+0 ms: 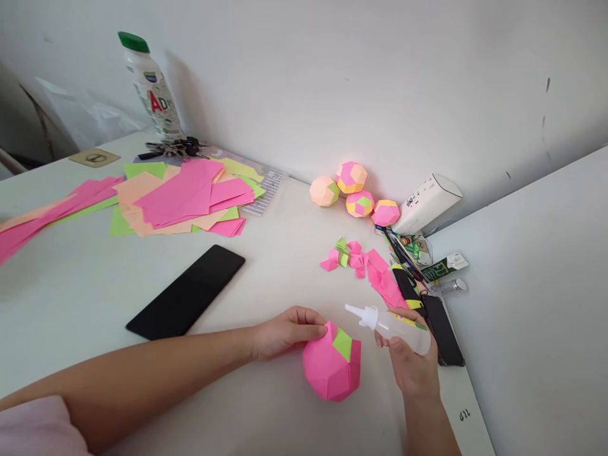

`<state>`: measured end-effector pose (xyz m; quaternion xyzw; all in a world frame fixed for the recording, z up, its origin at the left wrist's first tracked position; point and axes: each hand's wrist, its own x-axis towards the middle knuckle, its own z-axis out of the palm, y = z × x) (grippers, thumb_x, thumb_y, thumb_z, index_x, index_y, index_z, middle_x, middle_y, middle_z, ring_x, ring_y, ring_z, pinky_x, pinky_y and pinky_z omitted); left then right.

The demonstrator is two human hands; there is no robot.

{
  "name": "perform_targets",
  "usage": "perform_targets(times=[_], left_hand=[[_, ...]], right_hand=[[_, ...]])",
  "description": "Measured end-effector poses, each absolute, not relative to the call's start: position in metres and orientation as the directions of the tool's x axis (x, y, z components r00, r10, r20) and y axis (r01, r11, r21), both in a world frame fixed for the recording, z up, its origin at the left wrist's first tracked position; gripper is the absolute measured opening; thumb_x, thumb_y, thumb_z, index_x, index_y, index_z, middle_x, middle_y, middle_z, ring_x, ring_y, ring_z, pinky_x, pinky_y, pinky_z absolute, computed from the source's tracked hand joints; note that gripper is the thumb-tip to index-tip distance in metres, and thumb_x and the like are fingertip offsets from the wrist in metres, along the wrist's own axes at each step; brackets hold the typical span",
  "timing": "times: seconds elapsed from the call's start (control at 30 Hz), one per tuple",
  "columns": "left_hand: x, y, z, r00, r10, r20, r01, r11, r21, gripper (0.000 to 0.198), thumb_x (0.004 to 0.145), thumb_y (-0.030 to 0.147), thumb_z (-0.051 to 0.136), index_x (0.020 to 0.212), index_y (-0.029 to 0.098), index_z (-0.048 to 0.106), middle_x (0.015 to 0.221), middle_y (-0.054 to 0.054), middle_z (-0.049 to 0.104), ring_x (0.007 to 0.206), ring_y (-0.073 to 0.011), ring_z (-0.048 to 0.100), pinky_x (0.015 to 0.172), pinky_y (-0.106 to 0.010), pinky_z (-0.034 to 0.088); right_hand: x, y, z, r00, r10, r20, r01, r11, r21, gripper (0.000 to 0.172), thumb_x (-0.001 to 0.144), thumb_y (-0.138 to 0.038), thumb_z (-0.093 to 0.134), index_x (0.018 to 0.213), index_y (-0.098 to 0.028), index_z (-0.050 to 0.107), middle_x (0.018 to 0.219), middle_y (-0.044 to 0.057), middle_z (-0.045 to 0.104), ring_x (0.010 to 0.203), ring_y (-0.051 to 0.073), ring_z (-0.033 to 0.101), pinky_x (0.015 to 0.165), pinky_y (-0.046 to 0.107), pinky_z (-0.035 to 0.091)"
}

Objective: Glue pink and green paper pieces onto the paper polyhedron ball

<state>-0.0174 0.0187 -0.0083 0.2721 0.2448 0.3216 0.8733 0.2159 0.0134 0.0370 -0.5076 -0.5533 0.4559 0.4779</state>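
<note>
Here, pink ball (pixel 327 370) — top edge pinched by left fingers (pixel 314 332), right fingers (pixel 399 348) clasping bottle (pixel 396 326)

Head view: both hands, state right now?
Left hand: closed, pinching the pink-and-green paper ball by its top edge.
Right hand: closed around the squeeze bottle.

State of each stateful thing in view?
Squeeze bottle: tilted, in hand
Pink-and-green ball: edge pinched
Left hand: pinching ball
Right hand: gripping squeeze bottle
Green-capped bottle: upright, capped
Black tablet-like slab: flat, dark
Black phone: lying flat
Keys: bunched
Colored paper: loose, overlapping
Folded pieces: scattered
Small balls: clustered, four
</note>
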Motion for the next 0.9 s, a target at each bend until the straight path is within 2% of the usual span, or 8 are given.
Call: perform_targets(times=[0.17,0.37,0.6,0.9], left_hand=[[-0.019,0.019,-0.012,0.688,0.681,-0.249,-0.404,0.645,0.648,0.019,0.071,0.032,0.074,0.078,0.014,0.073,0.084,-0.007,0.072,0.076,-0.0167,0.063,0.075,-0.029,0.048],[-0.020,0.019,-0.012,0.699,0.674,-0.240,-0.390,0.640,0.662,0.018,0.073,0.031,0.073,0.079,0.014,0.074,0.084,-0.007,0.073,0.076,-0.0157,0.064,0.075,-0.028,0.048],[-0.020,0.018,-0.008,0.695,0.670,-0.261,-0.369,0.643,0.671,0.017,0.071,0.030,0.074,0.079,0.015,0.074,0.085,-0.007,0.074,0.077,-0.0163,0.065,0.076,-0.028,0.049],[-0.018,0.018,-0.008,0.704,0.664,-0.254,-0.354,0.637,0.685,0.019,0.071,0.032,0.074,0.081,0.015,0.074,0.089,-0.007,0.073,0.078,-0.0164,0.064,0.077,-0.029,0.048]], right_hand=[[0.213,0.010,0.041,-0.094,0.993,0.075,0.128,0.087,-0.988,0.036,0.066,-0.041,0.079,0.093,-0.025,0.061,0.079,0.002,0.052,0.059,0.016,0.051,0.052,0.032,0.041],[0.212,0.009,0.043,-0.223,0.966,0.131,0.058,0.147,-0.987,0.020,0.076,-0.035,0.071,0.092,-0.027,0.061,0.072,-0.001,0.048,0.055,0.014,0.048,0.048,0.027,0.035],[0.208,0.008,0.043,-0.205,0.967,0.149,0.113,0.174,-0.978,0.021,0.077,-0.038,0.068,0.090,-0.024,0.059,0.075,0.000,0.049,0.062,0.016,0.049,0.052,0.028,0.039],[0.203,0.009,0.040,-0.199,0.967,0.161,0.101,0.184,-0.978,0.020,0.079,-0.038,0.066,0.091,-0.024,0.058,0.081,0.001,0.050,0.065,0.015,0.049,0.055,0.028,0.042]])
